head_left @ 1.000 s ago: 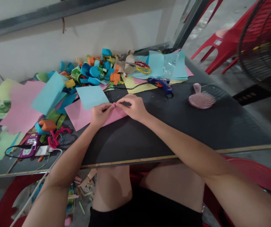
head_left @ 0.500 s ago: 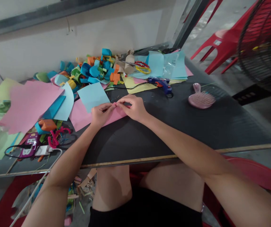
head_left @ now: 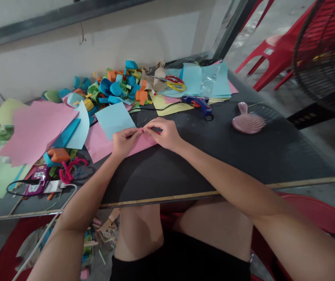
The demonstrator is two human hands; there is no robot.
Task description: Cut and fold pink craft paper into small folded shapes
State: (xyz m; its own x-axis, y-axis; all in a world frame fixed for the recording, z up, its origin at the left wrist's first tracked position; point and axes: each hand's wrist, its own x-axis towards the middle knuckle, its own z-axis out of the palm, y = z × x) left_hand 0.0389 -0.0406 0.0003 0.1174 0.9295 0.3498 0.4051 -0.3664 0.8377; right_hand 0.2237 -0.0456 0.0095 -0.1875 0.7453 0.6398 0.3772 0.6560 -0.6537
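Observation:
Both hands meet over a sheet of pink paper (head_left: 144, 145) on the dark table. My left hand (head_left: 123, 141) is closed, its thumb and fingers pinching a small raised pink bit of paper. From the other side my right hand (head_left: 165, 133) pinches the same spot, fingertips almost touching those of the left. Whether that bit is part of the sheet or a separate piece I cannot tell. A light blue paper square (head_left: 115, 120) lies just behind my left hand, overlapping more pink paper (head_left: 97, 143).
Behind stand a pile of coloured paper shapes (head_left: 116, 88), scissors (head_left: 175, 82) and a blue glue gun (head_left: 198, 103). A pink hairbrush (head_left: 248, 123) lies right. Pink sheets (head_left: 38, 128), a purple device (head_left: 38, 180) and a white cable (head_left: 73, 191) occupy the left. A fan (head_left: 325, 58) stands beyond the table.
Almost nothing differs: both hands keep their pinch on the pink paper at the same place. The view has shifted very slightly.

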